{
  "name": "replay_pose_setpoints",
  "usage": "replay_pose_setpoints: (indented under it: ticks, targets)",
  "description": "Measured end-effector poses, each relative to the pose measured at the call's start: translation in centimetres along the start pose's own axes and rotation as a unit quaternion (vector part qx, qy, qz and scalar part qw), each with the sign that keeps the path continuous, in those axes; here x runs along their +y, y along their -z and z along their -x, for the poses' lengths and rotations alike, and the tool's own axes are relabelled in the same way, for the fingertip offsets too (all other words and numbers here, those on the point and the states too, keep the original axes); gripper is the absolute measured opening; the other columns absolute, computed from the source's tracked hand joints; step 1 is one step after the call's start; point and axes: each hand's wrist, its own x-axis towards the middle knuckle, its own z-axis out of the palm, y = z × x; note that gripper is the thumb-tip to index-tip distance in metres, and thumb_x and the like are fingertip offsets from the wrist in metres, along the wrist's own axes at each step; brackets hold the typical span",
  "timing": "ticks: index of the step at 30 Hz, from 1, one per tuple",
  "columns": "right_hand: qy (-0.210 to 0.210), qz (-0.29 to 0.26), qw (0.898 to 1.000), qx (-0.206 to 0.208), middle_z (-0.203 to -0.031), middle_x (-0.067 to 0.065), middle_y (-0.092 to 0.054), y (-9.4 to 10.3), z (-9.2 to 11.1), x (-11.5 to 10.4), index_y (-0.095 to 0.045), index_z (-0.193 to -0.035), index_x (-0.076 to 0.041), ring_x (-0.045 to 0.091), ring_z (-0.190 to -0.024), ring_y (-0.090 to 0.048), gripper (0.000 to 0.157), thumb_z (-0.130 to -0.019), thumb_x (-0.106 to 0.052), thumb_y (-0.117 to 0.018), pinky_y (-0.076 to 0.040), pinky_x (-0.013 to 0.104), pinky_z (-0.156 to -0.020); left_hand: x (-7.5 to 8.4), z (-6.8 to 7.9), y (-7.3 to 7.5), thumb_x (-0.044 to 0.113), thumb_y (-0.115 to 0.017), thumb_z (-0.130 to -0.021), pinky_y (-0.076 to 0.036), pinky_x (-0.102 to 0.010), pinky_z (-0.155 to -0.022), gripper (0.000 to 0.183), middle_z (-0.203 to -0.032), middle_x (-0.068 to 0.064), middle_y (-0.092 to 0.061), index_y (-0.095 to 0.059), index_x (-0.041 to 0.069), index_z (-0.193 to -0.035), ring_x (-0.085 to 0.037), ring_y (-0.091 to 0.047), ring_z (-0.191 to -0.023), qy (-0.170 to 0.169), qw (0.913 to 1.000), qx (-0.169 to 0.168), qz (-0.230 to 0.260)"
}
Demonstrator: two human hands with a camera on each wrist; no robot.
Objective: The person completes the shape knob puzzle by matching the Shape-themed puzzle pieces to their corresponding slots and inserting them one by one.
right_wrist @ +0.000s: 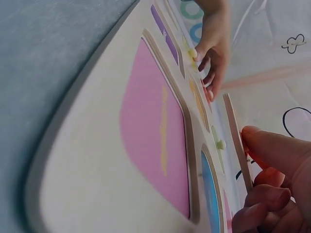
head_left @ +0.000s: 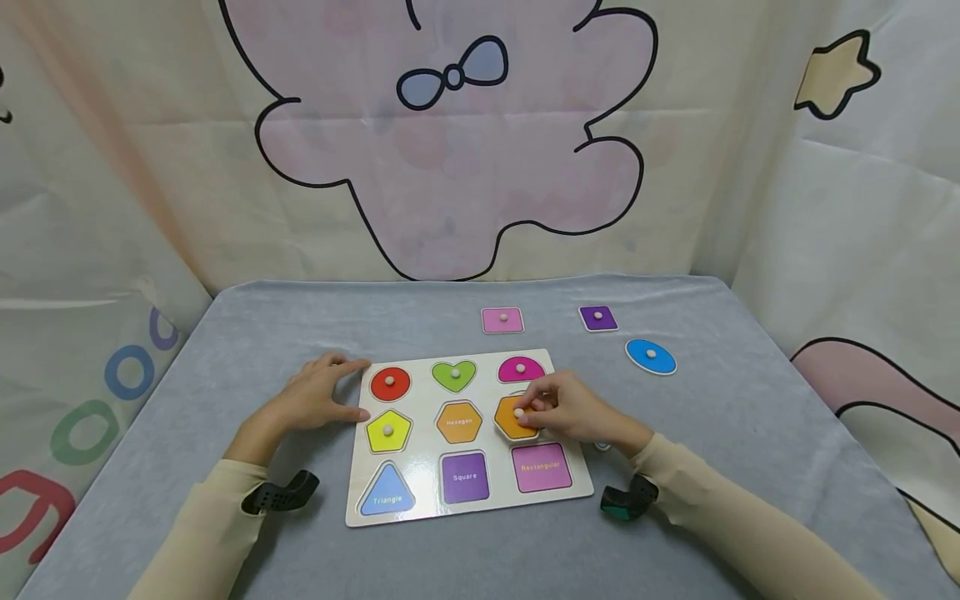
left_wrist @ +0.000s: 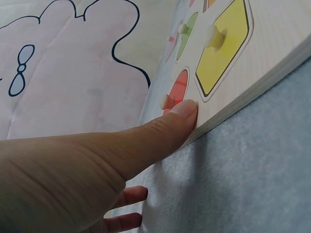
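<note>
A wooden shape puzzle board (head_left: 420, 483) lies on the table. My right hand (head_left: 573, 406) pinches the knob of an orange hexagon piece (head_left: 512, 423). In the right wrist view that piece (right_wrist: 236, 138) is raised off the board, above a blue recess (right_wrist: 210, 187). Bare on the board is the hexagon recess (head_left: 459, 423), left of the held piece. My left hand (head_left: 315, 393) rests at the board's left edge, thumb (left_wrist: 175, 116) touching it near the red circle (head_left: 390, 384). Knobbed in their places are a yellow pentagon (head_left: 388, 432), green heart (head_left: 454, 377) and magenta semicircle (head_left: 521, 370).
Behind the board lie a pink rectangle piece (head_left: 502, 321) and a purple piece (head_left: 598, 318); a blue oval piece (head_left: 651, 357) is at the right. Another small piece (head_left: 602, 447) is mostly hidden by the right wrist. Triangle (head_left: 387, 490), square and rectangle recesses line the board's front.
</note>
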Motion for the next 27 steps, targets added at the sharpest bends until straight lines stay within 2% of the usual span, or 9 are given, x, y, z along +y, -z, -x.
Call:
replay_pose_setpoints:
  ticks: [18, 27]
  targets:
    - [0.014, -0.001, 1.000, -0.002, -0.069, -0.002, -0.050, -1.2, -1.8, -1.7, -0.078, -0.098, -0.002, 0.008, -0.062, -0.045, 0.013, -0.088, -0.011, -0.078, -0.033, 0.017, -0.054, 0.1, 0.0, 0.0, 0.046, -0.085, -0.077, -0.040, -0.070, -0.101, 0.086, -0.144, -0.026, -0.047, -0.051, 0.013, -0.149, -0.049, -0.044, -0.127, 0.001, 1.0000, 0.002, 0.000]
    - [0.026, -0.026, 0.999, -0.004, -0.072, -0.002, -0.050, -2.1, -2.9, -1.9, -0.077, -0.097, 0.001, 0.006, -0.060, -0.044, 0.013, -0.087, -0.007, -0.078, -0.032, 0.015, -0.053, 0.1, 0.0, 0.0, 0.046, -0.085, -0.077, -0.039, -0.070, -0.101, 0.086, -0.145, -0.026, -0.047, -0.051, 0.013, -0.149, -0.049, -0.043, -0.128, 0.003, 1.0000, 0.001, 0.000]
